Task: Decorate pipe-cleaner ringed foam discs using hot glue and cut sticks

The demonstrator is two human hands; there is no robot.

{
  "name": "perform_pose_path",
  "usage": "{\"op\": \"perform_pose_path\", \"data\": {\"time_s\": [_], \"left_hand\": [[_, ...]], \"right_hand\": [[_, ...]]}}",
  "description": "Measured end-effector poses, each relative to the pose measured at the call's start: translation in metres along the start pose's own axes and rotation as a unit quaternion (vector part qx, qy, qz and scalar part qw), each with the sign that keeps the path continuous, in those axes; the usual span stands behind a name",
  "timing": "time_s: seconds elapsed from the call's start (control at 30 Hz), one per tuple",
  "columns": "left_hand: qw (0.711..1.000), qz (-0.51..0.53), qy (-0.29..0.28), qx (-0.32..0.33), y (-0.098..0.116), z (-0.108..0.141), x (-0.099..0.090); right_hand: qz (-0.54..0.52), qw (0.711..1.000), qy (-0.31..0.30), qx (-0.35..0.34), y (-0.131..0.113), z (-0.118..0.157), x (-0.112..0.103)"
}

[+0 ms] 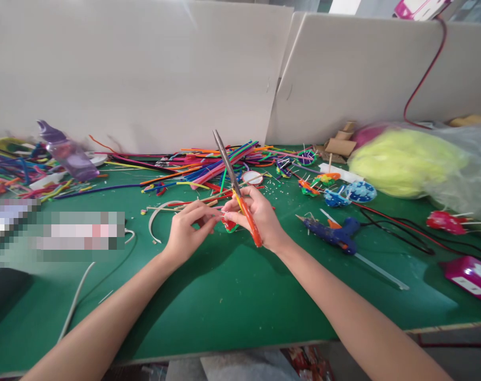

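Note:
My right hand [260,214] is wrapped round the orange handles of a pair of scissors [229,164], whose closed blades point up and away. Its thumb and fingertips also touch a small red and green piece [229,224], mostly hidden by the hand. My left hand [190,230] pinches at the left side of that same piece, its fingertips almost meeting those of the right. Just behind both hands lie loose pipe cleaners [200,172] in many colours.
A blue glue gun [333,233] lies to the right, near small decorated pieces [349,193] and a magenta box [470,278]. A purple bottle [71,153] leans at the back left. Bagged yellow material [402,161] sits at the back right; a white cable [81,291] crosses the left.

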State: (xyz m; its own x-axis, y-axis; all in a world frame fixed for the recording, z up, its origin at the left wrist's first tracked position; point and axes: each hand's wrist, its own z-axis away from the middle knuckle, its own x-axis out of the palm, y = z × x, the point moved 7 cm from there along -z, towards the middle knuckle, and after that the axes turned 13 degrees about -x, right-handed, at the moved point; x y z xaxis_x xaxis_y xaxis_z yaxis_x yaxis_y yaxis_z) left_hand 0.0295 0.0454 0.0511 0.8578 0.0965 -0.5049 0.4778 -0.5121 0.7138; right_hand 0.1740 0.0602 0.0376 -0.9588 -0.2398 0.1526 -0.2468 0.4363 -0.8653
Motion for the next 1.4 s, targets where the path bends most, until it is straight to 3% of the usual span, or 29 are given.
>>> {"op": "perform_pose_path", "data": {"time_s": [0.13,0.37,0.53,0.77,0.93,1.2,1.4], "left_hand": [[0.999,0.036,-0.011,-0.022,0.000,0.000,0.002],[0.997,-0.056,0.042,0.022,0.003,-0.004,-0.006],[0.998,-0.054,0.010,0.042,0.001,-0.004,-0.001],[0.999,-0.046,-0.009,0.006,-0.008,-0.005,0.005],[0.998,-0.058,-0.029,0.017,-0.008,-0.005,0.010],[0.996,-0.082,-0.002,-0.018,-0.011,-0.005,0.004],[0.997,-0.076,-0.016,-0.019,-0.009,-0.005,0.005]], "right_hand": [[0.004,1.000,0.014,0.005,0.000,0.000,0.000],[0.013,1.000,0.020,-0.017,-0.002,0.000,-0.004],[0.018,0.999,0.033,-0.030,-0.001,-0.002,-0.009],[0.043,0.996,0.064,-0.038,-0.001,-0.004,-0.016],[0.046,0.995,0.079,-0.041,-0.004,-0.004,-0.018],[0.010,0.994,0.102,-0.027,-0.005,-0.004,-0.021],[-0.002,0.998,0.058,-0.012,-0.001,-0.005,-0.015]]}}
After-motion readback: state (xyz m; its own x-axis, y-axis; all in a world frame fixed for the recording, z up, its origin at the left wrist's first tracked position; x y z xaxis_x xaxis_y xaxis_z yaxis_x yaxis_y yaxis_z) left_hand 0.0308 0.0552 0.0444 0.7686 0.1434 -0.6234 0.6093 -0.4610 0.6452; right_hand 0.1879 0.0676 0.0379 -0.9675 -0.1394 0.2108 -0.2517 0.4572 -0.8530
